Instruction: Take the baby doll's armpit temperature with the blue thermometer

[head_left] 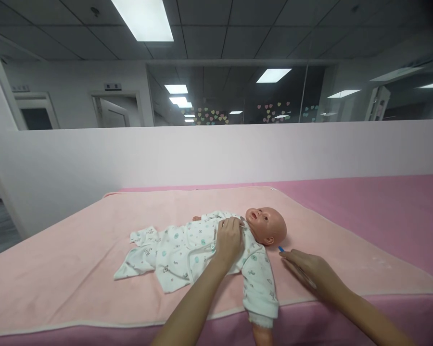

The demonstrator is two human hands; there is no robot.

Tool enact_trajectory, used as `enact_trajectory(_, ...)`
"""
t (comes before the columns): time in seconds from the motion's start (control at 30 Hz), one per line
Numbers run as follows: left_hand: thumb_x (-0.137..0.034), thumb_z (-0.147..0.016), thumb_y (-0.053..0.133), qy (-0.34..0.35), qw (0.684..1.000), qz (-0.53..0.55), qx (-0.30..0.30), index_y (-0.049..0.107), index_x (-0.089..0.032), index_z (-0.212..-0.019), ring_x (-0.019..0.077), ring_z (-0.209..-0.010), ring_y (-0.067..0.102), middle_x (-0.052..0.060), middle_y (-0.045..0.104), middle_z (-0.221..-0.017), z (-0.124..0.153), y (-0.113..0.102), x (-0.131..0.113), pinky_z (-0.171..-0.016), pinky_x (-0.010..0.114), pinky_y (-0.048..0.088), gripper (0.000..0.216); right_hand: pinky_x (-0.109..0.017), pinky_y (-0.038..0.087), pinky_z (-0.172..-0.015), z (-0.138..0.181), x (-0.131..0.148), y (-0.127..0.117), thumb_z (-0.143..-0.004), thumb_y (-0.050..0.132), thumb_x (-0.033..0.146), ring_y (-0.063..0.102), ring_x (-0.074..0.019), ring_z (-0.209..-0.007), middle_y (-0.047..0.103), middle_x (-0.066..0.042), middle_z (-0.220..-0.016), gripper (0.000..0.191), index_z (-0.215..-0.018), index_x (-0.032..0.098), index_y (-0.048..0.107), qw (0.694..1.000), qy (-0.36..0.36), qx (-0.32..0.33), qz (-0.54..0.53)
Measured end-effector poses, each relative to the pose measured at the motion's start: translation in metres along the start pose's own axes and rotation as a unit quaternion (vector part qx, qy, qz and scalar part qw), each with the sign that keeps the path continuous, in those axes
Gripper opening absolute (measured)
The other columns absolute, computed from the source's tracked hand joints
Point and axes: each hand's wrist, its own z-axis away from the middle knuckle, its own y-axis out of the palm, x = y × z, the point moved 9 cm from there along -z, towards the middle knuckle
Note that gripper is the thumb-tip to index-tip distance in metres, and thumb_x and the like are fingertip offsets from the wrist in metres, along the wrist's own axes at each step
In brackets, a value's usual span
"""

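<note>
Two bare hands are at work on a doll, which lies face up right under the left fingers, its head just beyond them to the right. The left hand rests on the chest near the collar, fingers bent and bunched against the outfit; from where I stand I cannot tell whether they pinch the cloth. The right hand is closed around a slim stick, its blue end poking out past the fingertips, close to the doll's head; most of its length is hidden by the hand. Between the two sets of fingers, a printed sleeve runs back towards the person, the doll's own hand hanging out at the near edge. Left of the left fingers the white outfit stretches away to its legs, dotted with small green and grey prints. Beneath both hands spreads a peach blanket, with a pink sheet showing beyond the right fingers. Further off, straight ahead of the fingertips, stands a low white wall, and above that a dark window with heart stickers. High over everything, a bright ceiling light glows, left of the fingers.
</note>
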Motion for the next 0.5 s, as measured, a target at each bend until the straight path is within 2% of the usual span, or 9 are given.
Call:
enact_trajectory(0.13, -0.010, -0.083, 0.036, 0.001, 1.000, 0.002, -0.001, 0.049, -0.019, -0.093, 0.0164, -0.083, 0.049, 0.003, 0.055, -0.089, 0.000, 0.002, 0.001, -0.081, 0.033, 0.032, 0.018, -0.024, 0.041, -0.050, 0.006, -0.026, 0.022, -0.082, 0.030, 0.016, 0.060, -0.0163, -0.061, 0.063, -0.005, -0.076, 0.035, -0.097, 0.021, 0.062, 0.990, 0.057, 0.065, 0.110)
enact_trajectory(0.2, -0.010, -0.082, 0.037, 0.004, 1.000, 0.006, -0.007, 0.049, -0.019, -0.093, 0.0160, -0.082, 0.049, 0.003, 0.056, -0.089, 0.000, 0.002, 0.001, -0.081, 0.033, 0.032, 0.018, -0.024, 0.040, -0.050, 0.008, -0.030, 0.029, -0.077, 0.031, 0.008, 0.061, -0.0170, -0.062, 0.063, -0.006, -0.079, 0.039, -0.099, 0.019, 0.061, 0.982, 0.076, 0.094, 0.142)
enact_trajectory(0.27, -0.009, -0.082, 0.037, 0.002, 1.000, 0.023, -0.022, 0.049, -0.019, -0.093, 0.0150, -0.082, 0.050, 0.002, 0.057, -0.089, 0.000, 0.000, 0.002, -0.082, 0.033, 0.031, 0.019, -0.025, 0.039, -0.049, 0.006, -0.026, 0.025, -0.075, 0.033, 0.006, 0.061, -0.0183, -0.062, 0.064, -0.007, -0.078, 0.040, -0.103, 0.018, 0.059, 0.978, 0.102, 0.095, 0.157)
enact_trajectory(0.37, -0.007, -0.082, 0.037, -0.023, 0.997, 0.051, -0.047, 0.049, -0.019, -0.092, 0.0137, -0.082, 0.051, 0.000, 0.058, -0.088, -0.001, -0.005, 0.006, -0.085, 0.033, 0.030, 0.020, -0.026, 0.041, -0.049, -0.012, 0.002, 0.000, -0.078, 0.036, 0.012, 0.061, -0.0193, -0.059, 0.066, -0.006, -0.074, 0.036, -0.107, 0.019, 0.057, 0.985, 0.128, 0.025, 0.115)
enact_trajectory(0.43, -0.007, -0.082, 0.036, -0.042, 0.996, 0.056, -0.050, 0.049, -0.020, -0.091, 0.0140, -0.082, 0.051, 0.000, 0.058, -0.087, -0.001, -0.008, 0.009, -0.084, 0.034, 0.030, 0.020, -0.028, 0.047, -0.060, -0.037, 0.038, -0.018, -0.081, 0.038, 0.017, 0.063, -0.0195, -0.074, 0.067, -0.005, -0.088, 0.032, -0.106, 0.021, 0.057, 0.995, 0.081, -0.059, 0.026)
enact_trajectory(0.5, -0.008, -0.082, 0.036, -0.053, 0.996, 0.052, -0.044, 0.050, -0.019, -0.090, 0.0153, -0.082, 0.051, 0.001, 0.058, -0.086, -0.002, -0.009, 0.011, -0.084, 0.034, 0.031, 0.019, -0.029, 0.047, -0.075, -0.066, 0.072, -0.030, -0.081, 0.038, 0.016, 0.060, -0.0183, -0.087, 0.065, -0.005, -0.096, 0.030, -0.102, 0.021, 0.059, 0.986, 0.021, -0.153, -0.061)
